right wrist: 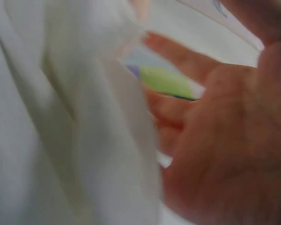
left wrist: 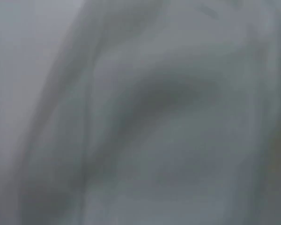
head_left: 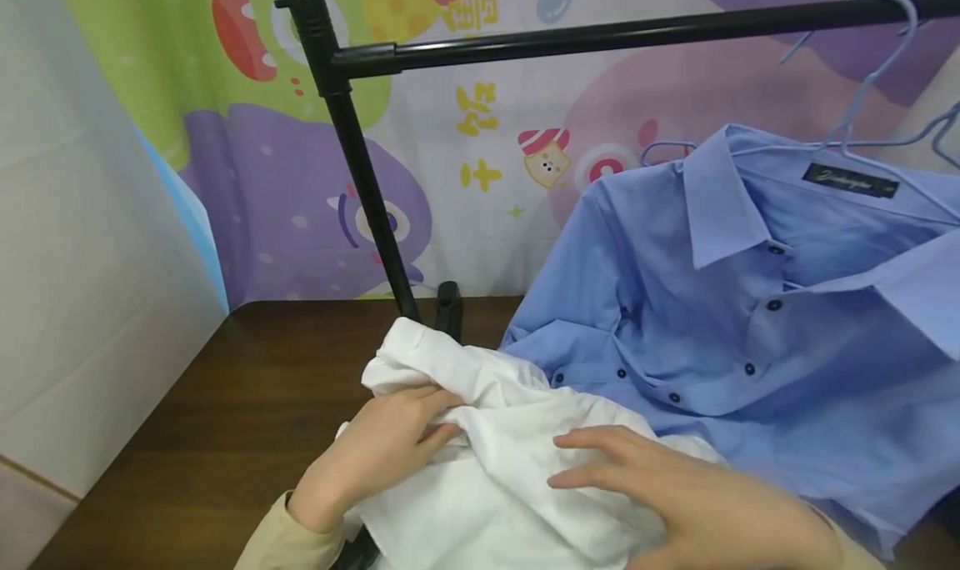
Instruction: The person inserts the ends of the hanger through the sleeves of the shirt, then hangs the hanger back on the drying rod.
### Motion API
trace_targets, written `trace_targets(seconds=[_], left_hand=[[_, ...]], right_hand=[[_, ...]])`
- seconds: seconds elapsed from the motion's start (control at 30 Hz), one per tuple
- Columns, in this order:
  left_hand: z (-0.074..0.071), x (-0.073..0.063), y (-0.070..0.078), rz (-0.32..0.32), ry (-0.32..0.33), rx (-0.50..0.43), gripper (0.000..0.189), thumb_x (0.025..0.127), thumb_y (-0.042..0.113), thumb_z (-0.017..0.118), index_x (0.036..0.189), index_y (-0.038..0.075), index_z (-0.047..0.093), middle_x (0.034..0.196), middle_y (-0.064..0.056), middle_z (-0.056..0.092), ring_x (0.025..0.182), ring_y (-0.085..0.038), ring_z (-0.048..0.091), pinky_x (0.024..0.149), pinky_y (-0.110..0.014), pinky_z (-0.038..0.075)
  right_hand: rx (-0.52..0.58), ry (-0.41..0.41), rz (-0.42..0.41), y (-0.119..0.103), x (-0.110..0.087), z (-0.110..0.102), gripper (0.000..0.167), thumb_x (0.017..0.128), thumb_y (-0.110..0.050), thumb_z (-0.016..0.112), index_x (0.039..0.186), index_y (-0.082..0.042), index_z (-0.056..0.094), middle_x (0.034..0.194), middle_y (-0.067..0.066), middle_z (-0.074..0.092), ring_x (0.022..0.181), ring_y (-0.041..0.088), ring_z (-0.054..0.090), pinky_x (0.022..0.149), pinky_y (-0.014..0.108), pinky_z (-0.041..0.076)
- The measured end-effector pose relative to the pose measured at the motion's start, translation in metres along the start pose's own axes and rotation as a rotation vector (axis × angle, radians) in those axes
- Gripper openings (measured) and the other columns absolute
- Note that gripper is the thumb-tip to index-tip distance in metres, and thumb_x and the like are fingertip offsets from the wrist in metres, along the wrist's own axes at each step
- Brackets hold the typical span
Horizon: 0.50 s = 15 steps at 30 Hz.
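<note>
On my head feed, with 12 o'clock at the top, I have a bunched white garment [head_left: 517,470] at 6 o'clock, its lower part cut off by the bottom edge. It lies crumpled, so I read its direction from the folds: the rolled upper end points to between 10 and 11 o'clock, and the long axis runs from there down toward half past four.

My left hand [head_left: 386,449] comes in from 7 o'clock, back of the hand up, fingers aimed at 2 o'clock; it pinches a fold of the white cloth between fingers and thumb. My right hand [head_left: 675,487] enters from 4 o'clock, fingers spread wide toward 10 o'clock, holding nothing; I cannot tell whether it touches the cloth. The right wrist feed shows its palm, with white fabric at 9 o'clock; the left wrist feed is only blurred pale fabric.

At 3 o'clock a blue shirt [head_left: 660,262] hangs, collar uppermost, on a blue hanger [head_left: 850,120]. The black rack [head_left: 570,41] carries its rail across 12 o'clock and its post at 10. Brown tabletop [head_left: 225,387] shows at 8 o'clock; a cartoon-printed curtain [head_left: 300,195] stands behind.
</note>
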<state>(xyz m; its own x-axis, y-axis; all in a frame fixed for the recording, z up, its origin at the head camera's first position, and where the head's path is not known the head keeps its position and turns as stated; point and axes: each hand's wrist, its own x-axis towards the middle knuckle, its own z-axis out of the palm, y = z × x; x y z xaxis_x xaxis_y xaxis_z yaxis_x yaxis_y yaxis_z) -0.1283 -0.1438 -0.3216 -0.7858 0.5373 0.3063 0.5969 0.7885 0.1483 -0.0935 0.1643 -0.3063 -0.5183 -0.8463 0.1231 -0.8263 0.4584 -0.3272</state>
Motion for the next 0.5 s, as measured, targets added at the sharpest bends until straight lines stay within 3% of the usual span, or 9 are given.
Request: trace_targets(seconds=[0.1, 0.17, 0.23, 0.33, 0.43, 0.5], left_hand=[[-0.005, -0.001, 0.0, -0.052, 0.034, -0.028, 0.007, 0.088, 0.029, 0.057, 0.092, 0.027, 0.063, 0.083, 0.018, 0.058, 0.076, 0.0, 0.054, 0.067, -0.026, 0.046], [-0.009, -0.001, 0.0, -0.073, 0.061, -0.047, 0.005, 0.088, 0.03, 0.057, 0.088, 0.03, 0.062, 0.082, 0.021, 0.057, 0.075, 0.002, 0.054, 0.067, -0.026, 0.046], [-0.013, -0.002, 0.0, -0.084, 0.082, -0.061, 0.004, 0.087, 0.033, 0.058, 0.088, 0.032, 0.062, 0.082, 0.023, 0.056, 0.076, 0.003, 0.054, 0.068, -0.026, 0.046], [-0.018, -0.004, -0.001, -0.107, 0.1, -0.085, 0.004, 0.086, 0.037, 0.06, 0.089, 0.035, 0.061, 0.078, 0.026, 0.054, 0.07, 0.004, 0.051, 0.066, -0.024, 0.044], [-0.022, -0.006, -0.002, -0.113, 0.116, -0.109, 0.004, 0.085, 0.039, 0.06, 0.088, 0.036, 0.06, 0.068, 0.026, 0.047, 0.06, 0.005, 0.044, 0.06, -0.021, 0.039], [-0.024, -0.006, -0.002, -0.106, 0.125, -0.113, 0.006, 0.086, 0.041, 0.059, 0.086, 0.035, 0.059, 0.063, 0.024, 0.042, 0.057, 0.004, 0.041, 0.058, -0.02, 0.037]], right_hand=[[-0.096, -0.042, 0.033, -0.001, 0.004, 0.012, 0.083, 0.071, -0.047, 0.071, 0.141, -0.033, 0.027, 0.146, -0.001, 0.025, 0.128, 0.021, 0.033, 0.089, 0.041, 0.043], [-0.209, 0.011, 0.014, 0.002, 0.009, 0.018, 0.092, 0.065, -0.037, 0.077, 0.142, -0.029, 0.027, 0.145, 0.005, 0.028, 0.127, 0.025, 0.034, 0.091, 0.046, 0.041], [-0.247, 0.065, 0.012, 0.006, 0.012, 0.021, 0.095, 0.061, -0.027, 0.079, 0.142, -0.028, 0.029, 0.144, 0.008, 0.031, 0.126, 0.027, 0.037, 0.091, 0.048, 0.041], [-0.248, 0.171, -0.031, 0.015, 0.016, 0.019, 0.076, 0.07, -0.023, 0.074, 0.137, -0.026, 0.039, 0.137, 0.007, 0.041, 0.12, 0.027, 0.044, 0.089, 0.047, 0.042], [-0.163, 0.27, -0.054, 0.021, 0.017, 0.012, 0.056, 0.08, -0.015, 0.066, 0.131, -0.026, 0.047, 0.13, 0.001, 0.048, 0.115, 0.021, 0.05, 0.086, 0.04, 0.045], [-0.082, 0.334, -0.049, 0.023, 0.017, 0.007, 0.051, 0.081, -0.006, 0.062, 0.127, -0.024, 0.051, 0.125, -0.004, 0.052, 0.112, 0.016, 0.052, 0.086, 0.033, 0.045]])
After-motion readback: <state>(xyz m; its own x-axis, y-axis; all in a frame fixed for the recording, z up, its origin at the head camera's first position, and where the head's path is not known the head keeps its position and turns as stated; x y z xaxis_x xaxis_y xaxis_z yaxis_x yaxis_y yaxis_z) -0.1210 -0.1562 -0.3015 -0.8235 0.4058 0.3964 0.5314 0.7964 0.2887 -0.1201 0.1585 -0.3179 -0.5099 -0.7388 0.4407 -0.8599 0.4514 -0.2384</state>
